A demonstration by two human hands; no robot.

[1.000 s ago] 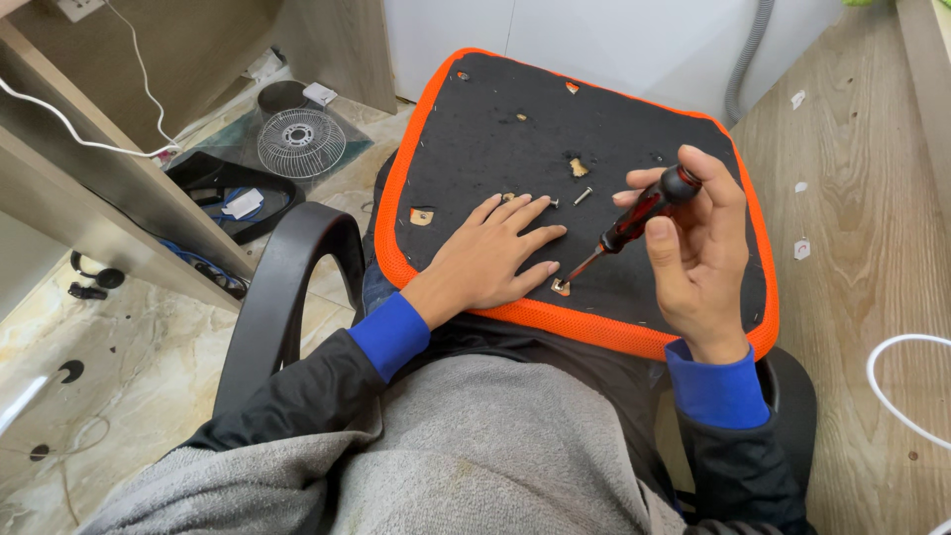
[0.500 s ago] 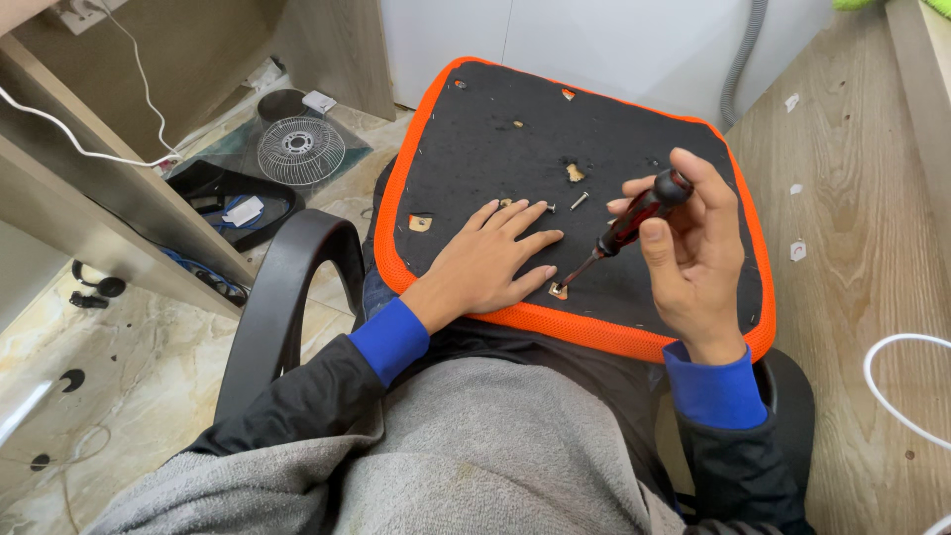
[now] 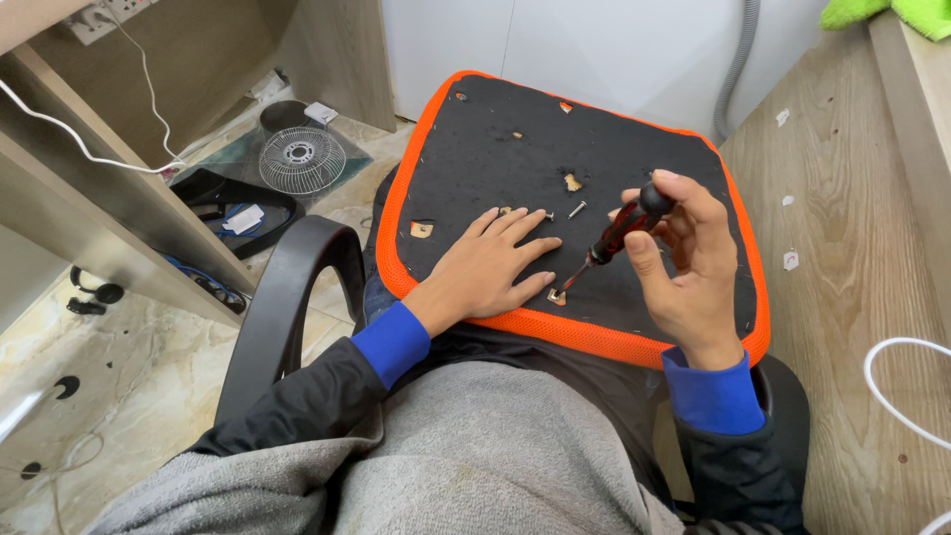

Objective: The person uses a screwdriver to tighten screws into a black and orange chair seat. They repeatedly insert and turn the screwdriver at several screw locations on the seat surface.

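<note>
Head view. Against the two earlier frames, little has shifted: the screwdriver (image 3: 614, 241) keeps its tilt, tip seated in the fitting (image 3: 557, 295) near the seat pad's (image 3: 495, 139) front edge; work on that fixing looks ongoing. Right hand (image 3: 684, 263) fingers clamped round the handle. Left hand (image 3: 490, 272) lies flat, fingers spread, pressing the pad's front-left area.

Count: one screwdriver; two loose screws (image 3: 578, 209) at mid-pad; one fan grille (image 3: 302, 159) on the floor; one black armrest (image 3: 287, 297) beside the pad's left edge.

No packages, labels, signs, screens visible
</note>
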